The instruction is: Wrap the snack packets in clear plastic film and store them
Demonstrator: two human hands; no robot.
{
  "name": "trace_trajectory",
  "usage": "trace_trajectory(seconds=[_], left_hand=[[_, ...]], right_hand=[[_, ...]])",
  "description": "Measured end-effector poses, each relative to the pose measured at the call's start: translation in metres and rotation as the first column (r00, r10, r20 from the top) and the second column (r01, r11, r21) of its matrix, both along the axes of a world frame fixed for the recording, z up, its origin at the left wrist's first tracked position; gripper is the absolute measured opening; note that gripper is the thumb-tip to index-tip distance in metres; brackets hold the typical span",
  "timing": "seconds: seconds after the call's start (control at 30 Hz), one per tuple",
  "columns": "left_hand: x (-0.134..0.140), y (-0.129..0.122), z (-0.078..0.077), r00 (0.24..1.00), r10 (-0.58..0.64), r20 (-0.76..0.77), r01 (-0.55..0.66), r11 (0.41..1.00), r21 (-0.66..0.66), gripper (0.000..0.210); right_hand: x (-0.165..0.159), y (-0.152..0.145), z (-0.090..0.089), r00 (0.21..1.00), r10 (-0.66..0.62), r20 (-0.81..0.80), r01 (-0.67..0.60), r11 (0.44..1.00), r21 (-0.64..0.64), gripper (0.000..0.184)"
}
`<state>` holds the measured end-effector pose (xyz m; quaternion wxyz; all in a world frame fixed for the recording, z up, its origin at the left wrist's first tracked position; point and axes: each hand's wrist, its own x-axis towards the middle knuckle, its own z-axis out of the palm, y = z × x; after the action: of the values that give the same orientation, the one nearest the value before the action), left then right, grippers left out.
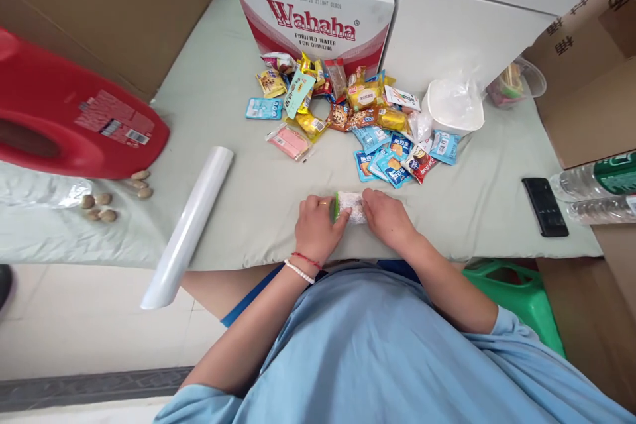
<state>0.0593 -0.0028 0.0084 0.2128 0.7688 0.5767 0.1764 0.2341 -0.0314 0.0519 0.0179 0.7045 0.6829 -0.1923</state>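
Near the table's front edge, a small whitish speckled packet (354, 207) with a green end lies between my two hands. My left hand (318, 224) grips its green end, the thumb laid over the front. My right hand (388, 215) is closed on the other end, fingers bent and partly hidden. Just beyond the hands lie several blue snack packets (394, 167) and a red snack packet (420, 160). Farther back is a pile of yellow and brown wrapped snacks (365, 96), with a pink packet (289, 142) at its near left.
A Wahaha carton (318, 13) and white boxes (457, 33) stand behind. To the left are a white roll (191, 225) overhanging the edge, a red jug (74, 112) and several walnuts (103, 199). A white bowl (454, 124), phone (545, 207) and bottles (579, 184) are right.
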Motion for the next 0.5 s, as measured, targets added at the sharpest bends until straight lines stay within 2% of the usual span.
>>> trace_trajectory(seconds=[0.1, 0.17, 0.2, 0.23, 0.3, 0.33, 0.4, 0.43, 0.5], left_hand=[[0.009, 0.0, -0.004, 0.998, -0.056, 0.001, 0.056, 0.998, 0.001, 0.041], [0.014, -0.005, -0.002, 0.994, -0.043, 0.105, 0.04, 0.999, 0.025, 0.041], [0.017, -0.009, 0.001, 0.984, -0.043, 0.174, 0.036, 0.999, 0.041, 0.04], [0.019, -0.014, 0.004, 0.97, -0.057, 0.238, 0.041, 0.997, 0.07, 0.038], [0.024, -0.027, 0.01, 0.942, -0.146, 0.302, 0.092, 0.978, 0.187, 0.03], [0.027, -0.034, 0.012, 0.93, -0.227, 0.289, 0.146, 0.95, 0.275, 0.026], [0.035, -0.047, 0.011, 0.891, -0.417, 0.179, 0.302, 0.839, 0.452, 0.024], [0.04, -0.051, 0.009, 0.86, -0.5, 0.103, 0.385, 0.767, 0.513, 0.026], [0.049, -0.057, 0.004, 0.784, -0.619, -0.035, 0.535, 0.647, 0.543, 0.028]], right_hand=[[0.003, -0.008, -0.004, 0.988, -0.068, -0.139, 0.08, 0.993, 0.084, 0.02], [0.009, -0.017, -0.008, 0.927, -0.134, -0.35, 0.184, 0.976, 0.113, 0.018], [0.012, -0.023, -0.01, 0.856, -0.173, -0.488, 0.251, 0.963, 0.098, 0.018], [0.016, -0.03, -0.012, 0.747, -0.213, -0.63, 0.321, 0.945, 0.06, 0.019], [0.022, -0.043, -0.017, 0.461, -0.273, -0.844, 0.43, 0.901, -0.057, 0.028], [0.025, -0.05, -0.019, 0.325, -0.291, -0.9, 0.468, 0.876, -0.115, 0.034], [0.03, -0.061, -0.023, 0.128, -0.317, -0.94, 0.516, 0.831, -0.21, 0.044], [0.033, -0.066, -0.025, 0.063, -0.331, -0.941, 0.521, 0.816, -0.252, 0.048], [0.037, -0.073, -0.029, -0.033, -0.368, -0.929, 0.495, 0.801, -0.335, 0.049]])
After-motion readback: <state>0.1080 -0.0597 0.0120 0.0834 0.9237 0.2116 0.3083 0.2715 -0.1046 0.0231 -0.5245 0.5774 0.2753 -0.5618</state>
